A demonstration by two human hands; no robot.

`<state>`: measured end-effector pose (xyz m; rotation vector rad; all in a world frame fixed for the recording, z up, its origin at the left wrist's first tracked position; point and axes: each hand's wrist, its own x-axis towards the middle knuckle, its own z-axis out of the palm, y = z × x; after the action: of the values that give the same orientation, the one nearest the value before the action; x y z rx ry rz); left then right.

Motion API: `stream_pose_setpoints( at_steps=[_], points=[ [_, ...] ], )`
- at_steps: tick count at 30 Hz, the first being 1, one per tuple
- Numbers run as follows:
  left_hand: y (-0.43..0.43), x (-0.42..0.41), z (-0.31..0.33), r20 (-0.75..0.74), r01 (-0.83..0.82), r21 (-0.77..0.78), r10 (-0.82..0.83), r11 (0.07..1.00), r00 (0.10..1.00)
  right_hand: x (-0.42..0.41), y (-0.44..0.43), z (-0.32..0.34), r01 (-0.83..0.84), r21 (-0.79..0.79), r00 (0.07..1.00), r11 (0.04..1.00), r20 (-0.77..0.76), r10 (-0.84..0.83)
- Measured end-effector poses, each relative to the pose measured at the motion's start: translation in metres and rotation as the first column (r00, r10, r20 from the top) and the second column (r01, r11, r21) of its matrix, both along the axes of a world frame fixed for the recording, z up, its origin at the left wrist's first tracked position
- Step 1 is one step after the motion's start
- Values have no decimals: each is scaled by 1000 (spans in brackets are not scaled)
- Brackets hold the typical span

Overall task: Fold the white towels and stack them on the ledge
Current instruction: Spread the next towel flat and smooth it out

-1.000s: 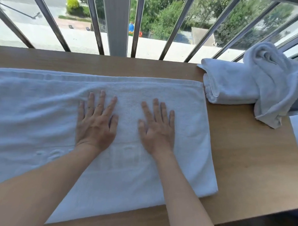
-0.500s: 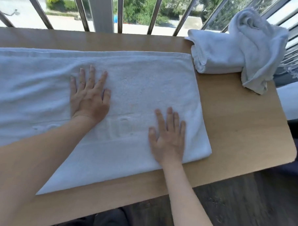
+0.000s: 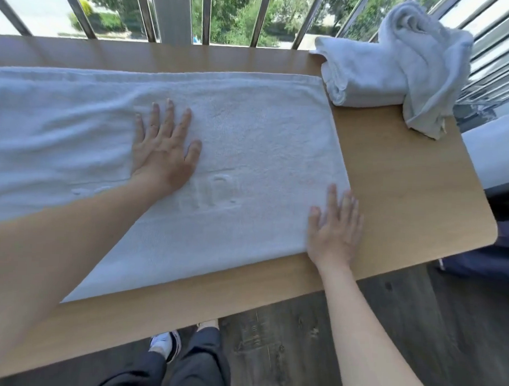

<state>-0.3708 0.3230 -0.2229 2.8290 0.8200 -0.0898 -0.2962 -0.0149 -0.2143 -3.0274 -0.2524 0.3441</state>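
A long white towel (image 3: 258, 140) lies flat along the wooden ledge (image 3: 408, 182), folded lengthwise, its left end running out of view. My left hand (image 3: 164, 151) presses flat on its middle, fingers spread. My right hand (image 3: 334, 231) lies flat on the towel's near right corner, fingers straight and partly over the bare wood. At the ledge's far right sits a folded white towel (image 3: 360, 77) with a crumpled white towel (image 3: 428, 63) draped over it and hanging past the edge.
Metal railing bars (image 3: 170, 11) stand right behind the ledge. The ledge ends in a rounded corner at the right. Dark wooden floor (image 3: 328, 342) and my legs and a shoe show below the front edge. A pale surface (image 3: 497, 151) lies to the right.
My right hand has slid from the towel's middle to its near right corner. My left hand has stayed pressed in place. The view has tilted down and the ledge's front edge now shows.
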Motion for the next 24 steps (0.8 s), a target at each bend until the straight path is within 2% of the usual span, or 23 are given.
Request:
stream_pose_setpoints(
  at_steps=[2, 3, 4, 6, 8, 10, 12, 15, 17, 18, 20, 22, 24],
  points=[
    [-1, 0, 0, -8, 1, 2, -1, 1000, 1000, 7, -13, 8, 171, -24, 985, 985, 15, -171],
    [-1, -1, -1, -6, -5, 2, 5, 1000, 1000, 3, -7, 10, 181, -29, 981, 983, 68, -179],
    [-3, -2, -1, -3, -11, -2, 11, 1000, 1000, -5, 6, 12, 128, -12, 985, 992, 118, -126],
    [-5, -5, -2, 0, -5, -14, 5, 1000, 1000, -28, 43, 11, -99, 65, 985, 993, 147, 88],
    [-8, -14, -1, 11, 19, -38, -19, 999, 1000, -51, 76, 5, -350, 112, 934, 930, 117, 338],
    [-9, -30, 0, 24, 37, -56, -35, 998, 999, -56, 88, -1, -464, 91, 886, 881, 65, 459],
    [-8, -52, 0, 16, 41, -49, -40, 998, 999, -38, 78, -3, -376, 34, 927, 926, 31, 375],
    [-1, -88, 2, 1, 8, -33, -8, 999, 1000, -4, 59, 2, -39, -34, 999, 999, -34, 38],
    [6, -110, 4, -12, -63, -24, 63, 998, 998, 0, 73, 9, 28, -21, 999, 999, -29, -29],
    [8, -119, 5, -20, -110, -21, 109, 994, 994, -6, 88, 11, -11, 17, 1000, 1000, -1, 11],
    [10, -133, 6, -38, -185, -14, 184, 983, 982, -30, 131, 16, -203, 118, 979, 972, 46, 199],
    [8, -142, 7, -54, -230, -15, 229, 973, 972, -60, 179, 18, -411, 202, 911, 889, 59, 408],
    [8, -146, 7, -58, -259, -40, 256, 965, 965, -86, 226, 15, -518, 267, 850, 813, 60, 523]
  ],
)
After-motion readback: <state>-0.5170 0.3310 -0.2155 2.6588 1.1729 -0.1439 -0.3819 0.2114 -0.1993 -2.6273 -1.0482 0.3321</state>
